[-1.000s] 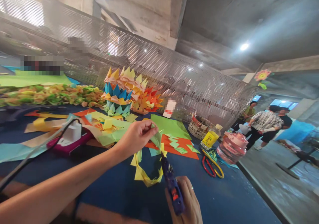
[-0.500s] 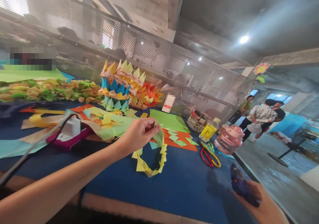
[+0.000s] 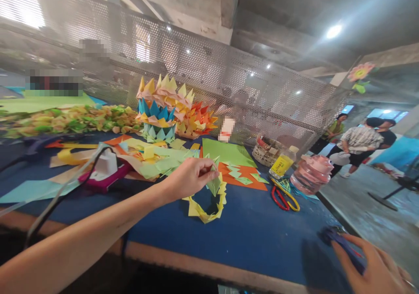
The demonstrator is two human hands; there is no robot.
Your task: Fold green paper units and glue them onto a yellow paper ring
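Observation:
My left hand (image 3: 191,178) pinches a folded green paper piece (image 3: 214,183) at the top of a yellow ring of folded paper points (image 3: 207,206) that lies on the blue tabletop (image 3: 255,237). My right hand (image 3: 376,268) is at the lower right corner, by the table's right edge. Its fingers curl around a dark blue glue gun (image 3: 343,246), which looks to rest on the table there.
Stacked folded-paper crowns (image 3: 163,108) and a long paper garland (image 3: 65,121) sit at the back by a perforated metal screen. Loose coloured sheets (image 3: 229,154), a power strip (image 3: 104,172), scissors (image 3: 283,198), a yellow bottle (image 3: 281,165), a pink jar (image 3: 310,174) and a basket (image 3: 266,152) lie around. People stand at the far right.
My right hand carried the glue gun away from the yellow ring, to the right and down to the table's right edge. My left hand kept its pinch on the green piece.

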